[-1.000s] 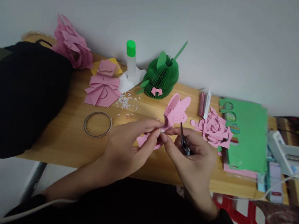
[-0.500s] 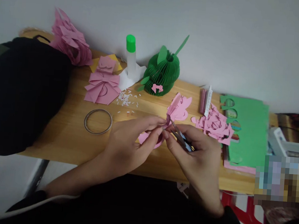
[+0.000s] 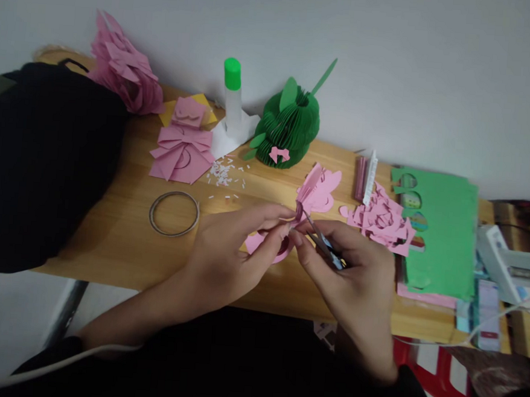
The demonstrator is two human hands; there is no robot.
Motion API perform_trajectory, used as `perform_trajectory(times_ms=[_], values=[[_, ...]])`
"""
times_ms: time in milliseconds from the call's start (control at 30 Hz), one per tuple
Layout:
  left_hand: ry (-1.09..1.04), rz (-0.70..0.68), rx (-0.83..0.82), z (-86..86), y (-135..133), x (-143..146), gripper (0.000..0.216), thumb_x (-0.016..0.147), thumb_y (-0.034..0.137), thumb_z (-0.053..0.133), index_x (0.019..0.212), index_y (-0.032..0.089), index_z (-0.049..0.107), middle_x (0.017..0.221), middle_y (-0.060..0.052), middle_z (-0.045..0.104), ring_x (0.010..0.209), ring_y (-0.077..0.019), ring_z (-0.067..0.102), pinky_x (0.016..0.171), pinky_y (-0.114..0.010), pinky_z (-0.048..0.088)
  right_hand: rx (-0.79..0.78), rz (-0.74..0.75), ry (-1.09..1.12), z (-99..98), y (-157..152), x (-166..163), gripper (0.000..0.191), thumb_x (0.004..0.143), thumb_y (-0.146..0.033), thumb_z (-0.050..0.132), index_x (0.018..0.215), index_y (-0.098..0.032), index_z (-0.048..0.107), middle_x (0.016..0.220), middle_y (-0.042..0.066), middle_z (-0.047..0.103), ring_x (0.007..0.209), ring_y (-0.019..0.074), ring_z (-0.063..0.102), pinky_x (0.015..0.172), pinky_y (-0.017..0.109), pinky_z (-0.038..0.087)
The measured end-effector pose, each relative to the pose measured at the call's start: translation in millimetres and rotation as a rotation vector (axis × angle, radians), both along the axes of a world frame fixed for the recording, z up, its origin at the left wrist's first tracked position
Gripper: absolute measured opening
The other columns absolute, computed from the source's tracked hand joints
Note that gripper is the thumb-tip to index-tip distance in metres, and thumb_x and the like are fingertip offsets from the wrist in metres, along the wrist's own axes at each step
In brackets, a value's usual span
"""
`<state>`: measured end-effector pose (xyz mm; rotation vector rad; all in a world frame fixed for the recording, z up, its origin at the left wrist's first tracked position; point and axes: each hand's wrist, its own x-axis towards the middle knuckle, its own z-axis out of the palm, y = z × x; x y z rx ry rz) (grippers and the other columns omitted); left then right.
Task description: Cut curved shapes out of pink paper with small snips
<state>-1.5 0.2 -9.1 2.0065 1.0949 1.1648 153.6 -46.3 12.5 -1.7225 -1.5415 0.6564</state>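
My left hand (image 3: pixel 227 259) is closed in a pinch on folded pink paper (image 3: pixel 308 188), whose pleated layers rise above the fingertips. A curved pink part (image 3: pixel 281 257) of paper hangs below the thumb. In my right hand (image 3: pixel 354 277) lie slim scissors (image 3: pixel 322 241) with bluish handles, their blades pointing up and left at the paper. The right thumb and index finger meet the left fingertips; what sits between them is too small to tell. Behind the pleats shows a pink heart-lobed cutout (image 3: pixel 325 196).
A green honeycomb-paper figure (image 3: pixel 288 127) and a glue stick (image 3: pixel 232 99) stand at the back. Tape ring (image 3: pixel 172 235) and white bits (image 3: pixel 221 172) lie left; pink scraps (image 3: pixel 380 218) and green sheets (image 3: pixel 444 229) right. A black bag-like shape (image 3: pixel 44 171) covers the far left.
Both hands stay nearly in place, with only slight finger movement at the paper. The right hand and scissors have shifted a little to the right.
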Motion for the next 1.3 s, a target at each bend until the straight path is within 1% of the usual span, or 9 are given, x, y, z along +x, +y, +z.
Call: perform_trajectory(times_ms=[167, 300, 400, 500, 733, 967, 1133, 1300], values=[[-0.009, 0.009, 0.004, -2.1, -0.3, 0.2, 0.019, 0.084, 0.011, 0.062, 0.099, 0.023, 0.068, 0.093, 0.003, 0.078, 0.080, -0.0134, 0.075, 0.071, -0.018, 0.061, -0.025, -0.007, 0.003, 1.7, -0.5, -0.9, 0.012, 0.077, -0.016, 0.068, 0.088, -0.019, 0.072, 0.070, -0.002, 0.073, 0.053, 0.0106, 0.060, 0.050, 0.020, 0.047], [-0.002, 0.005, 0.019, -1.2, 0.5, 0.2, 0.020, 0.084, 0.012, 0.062, 0.097, 0.025, 0.068, 0.092, 0.004, 0.078, 0.080, -0.0139, 0.075, 0.074, -0.021, 0.062, -0.030, -0.021, -0.020, 2.1, 0.9, -2.0, 0.009, 0.077, -0.016, 0.067, 0.085, -0.018, 0.071, 0.067, -0.002, 0.072, 0.050, 0.0103, 0.058, 0.048, 0.020, 0.045], [0.007, 0.009, 0.024, 0.0, 1.0, 0.1, 0.019, 0.083, 0.010, 0.062, 0.095, 0.025, 0.067, 0.092, 0.005, 0.078, 0.078, -0.0125, 0.075, 0.073, -0.019, 0.061, -0.027, -0.005, -0.001, 1.2, 2.1, -1.3, 0.009, 0.077, -0.016, 0.067, 0.085, -0.019, 0.071, 0.066, -0.003, 0.071, 0.050, 0.0096, 0.057, 0.047, 0.019, 0.044], [0.005, 0.009, -0.004, 0.0, 1.1, -0.1, 0.018, 0.084, 0.011, 0.062, 0.095, 0.025, 0.067, 0.091, 0.005, 0.078, 0.077, -0.0127, 0.075, 0.072, -0.020, 0.061, -0.034, 0.005, 0.023, -0.1, 2.3, 0.0, 0.010, 0.077, -0.016, 0.068, 0.085, -0.019, 0.071, 0.067, -0.003, 0.071, 0.050, 0.0099, 0.057, 0.046, 0.020, 0.044], [0.002, 0.009, 0.026, -0.6, 1.1, -0.2, 0.019, 0.083, 0.009, 0.063, 0.096, 0.022, 0.067, 0.090, 0.005, 0.078, 0.078, -0.0113, 0.075, 0.072, -0.017, 0.060, -0.029, -0.008, 0.041, -0.6, 2.2, 0.2, 0.009, 0.078, -0.017, 0.068, 0.086, -0.019, 0.072, 0.071, -0.001, 0.072, 0.053, 0.0111, 0.059, 0.048, 0.020, 0.045], [-0.014, 0.009, -0.003, -0.3, 0.9, 1.1, 0.020, 0.083, 0.009, 0.063, 0.096, 0.025, 0.066, 0.092, 0.005, 0.078, 0.079, -0.0128, 0.075, 0.073, -0.020, 0.062, -0.017, -0.015, 0.037, -2.2, 3.5, 1.5, 0.010, 0.078, -0.016, 0.069, 0.086, -0.020, 0.073, 0.069, -0.002, 0.072, 0.053, 0.0118, 0.060, 0.049, 0.021, 0.047], [0.001, 0.007, 0.001, 0.5, 0.2, 1.1, 0.022, 0.084, 0.010, 0.061, 0.097, 0.027, 0.066, 0.091, 0.006, 0.078, 0.079, -0.0140, 0.076, 0.074, -0.022, 0.063, -0.013, -0.031, 0.033, -2.9, 3.5, 1.9, 0.009, 0.079, -0.017, 0.069, 0.085, -0.021, 0.074, 0.066, -0.002, 0.071, 0.049, 0.0115, 0.058, 0.045, 0.021, 0.043], [0.009, 0.002, -0.004, 0.7, 0.0, 0.7, 0.020, 0.084, 0.010, 0.061, 0.095, 0.026, 0.066, 0.091, 0.005, 0.078, 0.078, -0.0136, 0.075, 0.073, -0.022, 0.062, -0.005, -0.025, 0.021, -2.7, 3.7, 2.4, 0.008, 0.078, -0.017, 0.071, 0.084, -0.021, 0.074, 0.062, -0.003, 0.069, 0.046, 0.0096, 0.053, 0.042, 0.021, 0.038]])
